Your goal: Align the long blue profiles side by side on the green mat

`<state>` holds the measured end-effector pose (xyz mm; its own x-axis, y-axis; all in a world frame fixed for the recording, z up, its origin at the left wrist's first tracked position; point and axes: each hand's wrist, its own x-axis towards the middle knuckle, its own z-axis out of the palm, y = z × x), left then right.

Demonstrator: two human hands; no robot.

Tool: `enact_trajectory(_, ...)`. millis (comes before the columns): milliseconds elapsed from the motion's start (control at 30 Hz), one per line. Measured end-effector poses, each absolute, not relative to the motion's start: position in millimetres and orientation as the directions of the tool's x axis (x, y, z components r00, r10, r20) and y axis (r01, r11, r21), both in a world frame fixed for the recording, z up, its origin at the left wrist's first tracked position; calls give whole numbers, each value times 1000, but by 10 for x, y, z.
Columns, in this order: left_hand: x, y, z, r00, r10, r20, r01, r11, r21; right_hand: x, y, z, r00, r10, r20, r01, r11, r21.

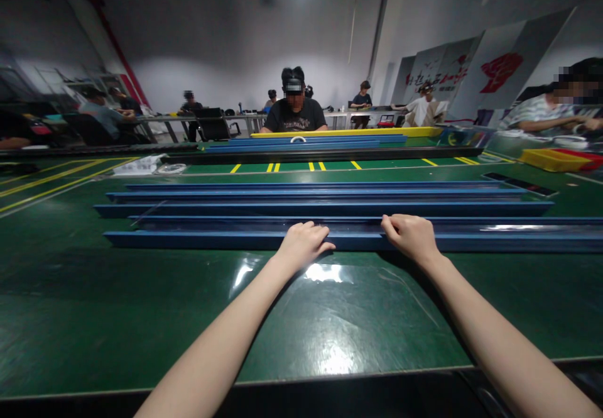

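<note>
A long blue channel profile (211,240) lies crosswise on the green table in front of me, with a glossy clear strip (221,224) along its inside. My left hand (305,243) is curled over the near wall of this channel, thumb on the side facing me. To the right of it, my right hand (411,236) is closed like a fist at the same channel, its fingers folded toward the inside. What the right fingertips touch is hidden from me. Just behind lie more blue channels (325,209), parallel to the first.
The green table (117,317) is shiny and has yellow tape marks. Farther back lie a black bar (330,154), a yellow bar (358,132) and a white packet (139,165). Yellow and red trays (553,160) stand at right. A person (296,113) sits opposite.
</note>
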<state>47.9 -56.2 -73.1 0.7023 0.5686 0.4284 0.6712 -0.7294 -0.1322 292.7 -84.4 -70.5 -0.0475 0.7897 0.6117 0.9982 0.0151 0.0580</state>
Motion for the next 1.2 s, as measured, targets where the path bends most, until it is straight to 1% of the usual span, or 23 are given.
enact_trajectory(300, 492, -566, -703, 704, 606, 371, 682, -723, -112, 2928, -837, -698, -36, 808, 588, 999, 5, 53)
enact_trajectory(733, 493, -578, -669, 688, 642, 339, 700, -711, -74, 2929, -831, -703, -25, 813, 582, 999, 0, 43)
enact_trajectory(900, 489, -573, -698, 679, 641, 357, 704, -707, -69, 2935, -839, -700, -35, 808, 588, 999, 15, 38)
enact_trajectory(1067, 482, -559, -714, 653, 650, 389, 708, -707, -6, 2944, -831, -704, -41, 808, 588, 999, 20, 42)
enact_trajectory(1200, 483, -549, -726, 631, 650, 423, 711, -703, 20, 2941, -825, -714, -45, 805, 591, 998, 17, 53)
